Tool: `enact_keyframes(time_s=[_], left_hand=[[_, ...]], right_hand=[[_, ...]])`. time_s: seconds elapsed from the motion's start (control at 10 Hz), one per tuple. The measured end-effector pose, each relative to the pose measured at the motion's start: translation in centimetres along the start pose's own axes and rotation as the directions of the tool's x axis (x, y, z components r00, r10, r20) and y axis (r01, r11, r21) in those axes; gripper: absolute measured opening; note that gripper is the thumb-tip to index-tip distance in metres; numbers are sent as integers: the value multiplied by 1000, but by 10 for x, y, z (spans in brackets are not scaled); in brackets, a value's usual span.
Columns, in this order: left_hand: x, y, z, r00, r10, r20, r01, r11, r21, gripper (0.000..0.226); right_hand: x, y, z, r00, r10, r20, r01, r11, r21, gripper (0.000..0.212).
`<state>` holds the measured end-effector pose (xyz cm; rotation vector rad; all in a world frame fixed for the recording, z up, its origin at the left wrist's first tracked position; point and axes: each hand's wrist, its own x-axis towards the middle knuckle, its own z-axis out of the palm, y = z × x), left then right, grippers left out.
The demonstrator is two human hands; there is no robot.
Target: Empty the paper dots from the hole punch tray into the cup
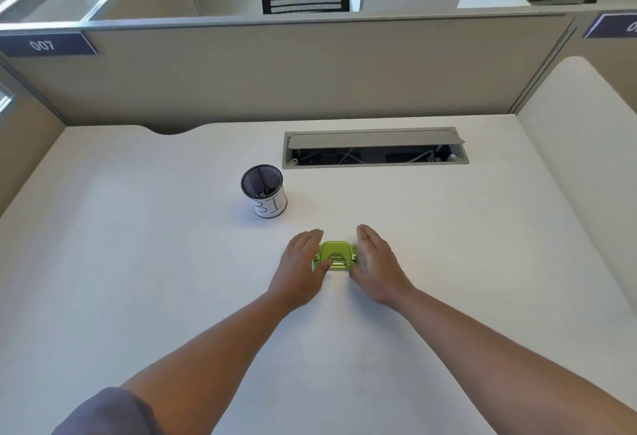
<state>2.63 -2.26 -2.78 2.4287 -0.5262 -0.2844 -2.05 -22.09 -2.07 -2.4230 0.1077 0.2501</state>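
Note:
A small green hole punch (335, 255) rests on the white desk (138, 262), in the middle. My left hand (300, 262) lies against its left end with the fingers stretched forward and the thumb touching its front. My right hand (375, 264) flanks its right end, fingers extended, thumb near the front corner. Neither hand has lifted it. A black mesh cup (263, 190) with a white paper label stands upright further back and to the left, with a few small bits at its bottom. The punch's tray is hidden underneath.
An open grey cable hatch (375, 148) is set into the desk behind the punch. Beige partition walls (275, 72) enclose the desk at the back and sides. A curved white panel (579, 158) rises on the right.

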Motion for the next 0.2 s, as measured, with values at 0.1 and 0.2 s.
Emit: enact_keyframes(time_s=[0.1, 0.2], left_hand=[[2, 18, -9, 983, 126, -135, -103, 981, 165, 64], [9, 43, -29, 951, 208, -229, -130, 941, 311, 66]], right_hand=[[-2, -13, -8, 973, -94, -210, 59, 984, -166, 72], [1, -32, -22, 914, -193, -357, 98, 958, -269, 70]])
